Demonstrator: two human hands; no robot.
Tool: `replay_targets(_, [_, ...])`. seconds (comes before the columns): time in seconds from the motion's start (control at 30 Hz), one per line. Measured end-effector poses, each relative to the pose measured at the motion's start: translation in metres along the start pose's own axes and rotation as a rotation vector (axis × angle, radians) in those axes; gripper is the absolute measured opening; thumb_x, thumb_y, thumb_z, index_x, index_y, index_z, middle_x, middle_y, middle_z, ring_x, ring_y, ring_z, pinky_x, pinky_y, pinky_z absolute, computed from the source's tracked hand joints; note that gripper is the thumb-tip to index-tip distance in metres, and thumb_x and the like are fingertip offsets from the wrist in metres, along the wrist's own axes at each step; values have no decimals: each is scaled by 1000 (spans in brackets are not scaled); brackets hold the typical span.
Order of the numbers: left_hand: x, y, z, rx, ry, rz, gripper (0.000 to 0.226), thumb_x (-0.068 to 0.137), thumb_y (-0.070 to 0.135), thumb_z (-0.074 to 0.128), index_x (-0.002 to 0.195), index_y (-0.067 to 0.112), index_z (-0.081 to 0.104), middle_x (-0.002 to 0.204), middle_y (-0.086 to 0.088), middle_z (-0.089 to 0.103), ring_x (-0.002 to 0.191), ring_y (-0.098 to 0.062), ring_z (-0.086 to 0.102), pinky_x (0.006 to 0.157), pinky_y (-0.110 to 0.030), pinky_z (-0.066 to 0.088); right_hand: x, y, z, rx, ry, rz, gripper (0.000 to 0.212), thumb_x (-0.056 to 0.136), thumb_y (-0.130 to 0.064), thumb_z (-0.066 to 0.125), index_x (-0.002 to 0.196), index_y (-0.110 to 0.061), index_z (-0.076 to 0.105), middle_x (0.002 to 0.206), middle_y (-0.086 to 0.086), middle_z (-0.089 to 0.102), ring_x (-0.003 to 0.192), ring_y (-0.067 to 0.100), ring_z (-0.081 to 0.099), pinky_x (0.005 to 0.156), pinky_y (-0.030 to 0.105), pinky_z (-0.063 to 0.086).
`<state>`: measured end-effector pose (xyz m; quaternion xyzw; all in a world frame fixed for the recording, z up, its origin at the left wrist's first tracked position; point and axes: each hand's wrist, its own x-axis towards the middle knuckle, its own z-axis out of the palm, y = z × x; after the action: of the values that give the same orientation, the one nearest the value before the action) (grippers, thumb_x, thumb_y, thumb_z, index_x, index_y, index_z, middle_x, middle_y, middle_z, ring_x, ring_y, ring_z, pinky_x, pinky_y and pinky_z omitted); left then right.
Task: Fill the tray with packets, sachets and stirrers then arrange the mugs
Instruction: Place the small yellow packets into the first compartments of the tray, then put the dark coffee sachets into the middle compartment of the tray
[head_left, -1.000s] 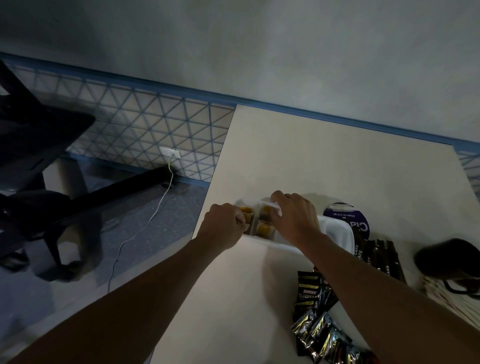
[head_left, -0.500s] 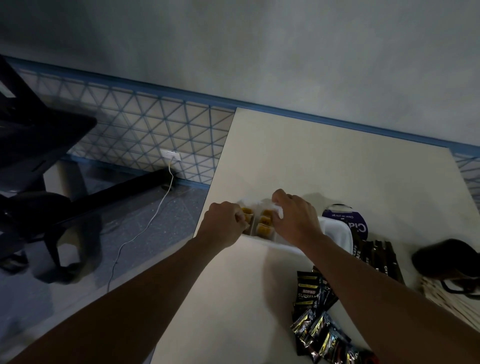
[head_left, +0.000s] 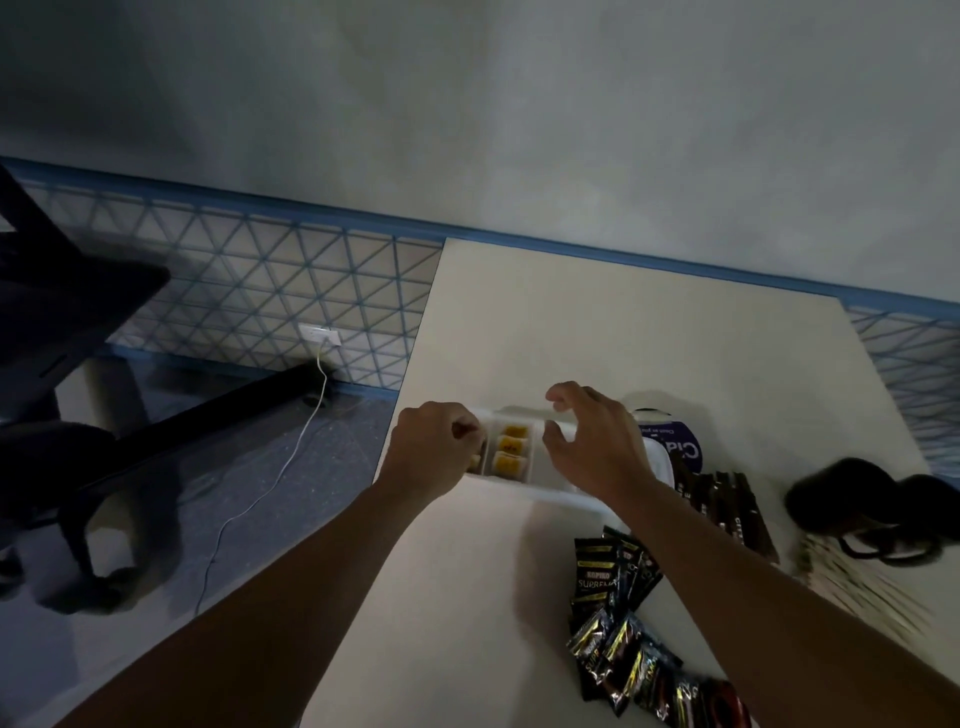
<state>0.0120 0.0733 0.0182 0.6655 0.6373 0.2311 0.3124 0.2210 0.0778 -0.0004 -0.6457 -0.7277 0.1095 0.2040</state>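
Yellow sachets (head_left: 510, 451) sit in the tray (head_left: 550, 482), left hand (head_left: 434, 451) clenched at its edge, right hand (head_left: 597, 447) released above, black packets (head_left: 618, 618) on the desk (head_left: 649, 343) beside the tray waiting.

I note dim light and a plain grey wall (head_left: 519, 114). A triangle-patterned panel (head_left: 270, 291) runs beneath. Left: dark chair (head_left: 62, 364), white cable (head_left: 270, 478) plugged into an outlet (head_left: 320, 334).

A black office chair (head_left: 62, 415) stands on the grey floor (head_left: 234, 467) at the left. A white cable (head_left: 270, 483) runs from a white wall socket (head_left: 320, 335) across this floor.
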Motion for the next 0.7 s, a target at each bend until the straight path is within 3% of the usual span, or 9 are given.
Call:
replay_targets(0.1, [-12, 8, 3, -12, -12, 28, 13, 88, 22, 64, 92, 20, 76, 87, 7, 75, 81, -9, 67, 75, -21, 52, -21, 2, -10, 52, 51, 61, 25, 87, -23, 67, 112, -21, 65, 104, -6, 72, 88, 15, 67, 71, 28, 52])
replay_targets(0.2, [-23, 13, 11, -1, -32, 54, 15, 88, 28, 66, 97, 23, 76, 91, 6, 75, 80, -6, 64, 65, -5, 37, -40, 5, -14, 91, 52, 110, 21, 86, -22, 68, 107, -23, 68, 99, -12, 71, 83, 9, 65, 72, 25, 49])
replay_targets(0.27, [-31, 18, 18, -1, -49, 70, 14, 87, 30, 67, 95, 24, 77, 88, 6, 74, 80, -8, 63, 63, -6, 35, -55, 8, -17, 137, 25, 161, 18, 85, -21, 67, 103, -26, 70, 97, -15, 71, 80, 2, 64, 78, 27, 53])
replay_targets(0.37, [-49, 26, 34, -64, -161, 92, 10, 87, 24, 68, 92, 19, 76, 84, 5, 73, 76, -5, 61, 64, -3, 37, -86, 15, -22, 167, -4, 235, 16, 87, -19, 66, 101, -24, 72, 97, -13, 73, 70, -8, 58, 74, 21, 52])
replay_targets(0.47, [-66, 29, 52, -67, -291, 98, 12, 87, 25, 68, 93, 17, 75, 87, 6, 73, 81, -7, 64, 71, -13, 45, -118, 25, -26, 184, -38, 303, 15, 91, -18, 64, 103, -23, 72, 95, -14, 72, 72, -9, 61, 67, 8, 45])
replay_targets(0.53, [-76, 30, 64, -29, -366, 99, 10, 86, 25, 68, 91, 18, 74, 76, 11, 66, 76, -7, 61, 63, -11, 41, -138, 34, -28, 179, -58, 326, 15, 92, -18, 64, 104, -21, 73, 94, -15, 72, 74, -17, 57, 64, 0, 38])
replay_targets(0.63, [-94, 32, 81, 4, -435, 79, 1, 83, 23, 69, 84, 22, 69, 67, 13, 56, 67, -3, 53, 55, -8, 32, -167, 48, -32, 168, -63, 365, 16, 93, -18, 65, 107, -19, 72, 100, -12, 72, 75, -19, 53, 63, 2, 36])
replay_targets(0.7, [-105, 33, 93, 9, -462, 56, 14, 83, 26, 71, 95, 19, 69, 81, 8, 63, 76, -8, 59, 64, -12, 38, -185, 57, -34, 175, -74, 399, 18, 93, -18, 66, 110, -18, 71, 103, -9, 72, 75, -15, 53, 63, 6, 36])
